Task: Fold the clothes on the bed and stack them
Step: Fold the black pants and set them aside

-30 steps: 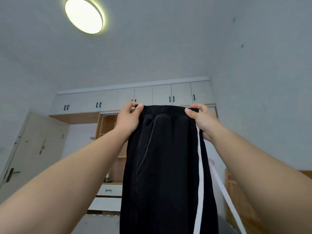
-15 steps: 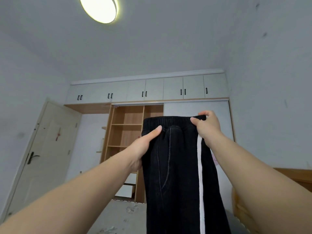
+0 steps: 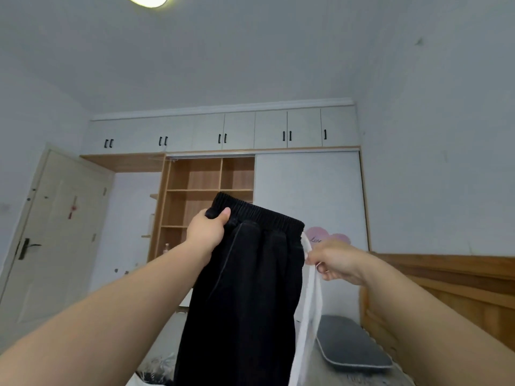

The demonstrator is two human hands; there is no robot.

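Before a wardrobe (image 3: 211, 179), black trousers (image 3: 250, 288) hang lengthwise over the bed (image 3: 328, 369); left hand (image 3: 207, 232) grips the waistband, right hand (image 3: 333, 263) seemingly pinches the white side stripe (image 3: 309, 310) lower down.

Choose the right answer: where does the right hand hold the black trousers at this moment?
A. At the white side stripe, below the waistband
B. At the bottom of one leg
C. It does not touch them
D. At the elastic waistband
A: the right hand pinches the white side stripe of the black trousers below the waistband, while the left hand grips the waistband.
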